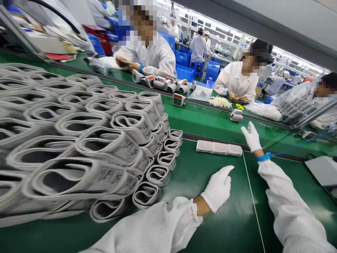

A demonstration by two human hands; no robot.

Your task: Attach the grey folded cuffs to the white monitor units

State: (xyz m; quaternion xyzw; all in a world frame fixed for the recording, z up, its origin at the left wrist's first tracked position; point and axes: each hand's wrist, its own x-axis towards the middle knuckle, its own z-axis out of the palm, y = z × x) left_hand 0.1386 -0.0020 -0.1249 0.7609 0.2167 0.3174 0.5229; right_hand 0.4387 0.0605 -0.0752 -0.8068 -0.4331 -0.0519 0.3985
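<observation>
My right hand (252, 137), in a white glove with a blue wrist strap, reaches over the near edge of the green conveyor belt. Its thumb and fingers are spread with nothing between them. Just beyond it, apart from the fingertips, a grey-and-white wrist-monitor-like device (236, 115) rests on the belt. My left hand (217, 189), also gloved, hovers over the green worktop (216, 232) with fingers stretched out, holding nothing I can see. Between the hands and the belt lies a row of three pale, rounded blocks (219, 148). Rolled grey cuffs (105, 147) are stacked high at the left.
Another device (178, 99) sits on the belt (200, 117). Across it, co-workers in white coats sit near more devices (160, 83) and a pile of small white and yellow parts (220, 102). A grey box (322, 172) stands at the right; an overhead panel (263, 21) spans the top.
</observation>
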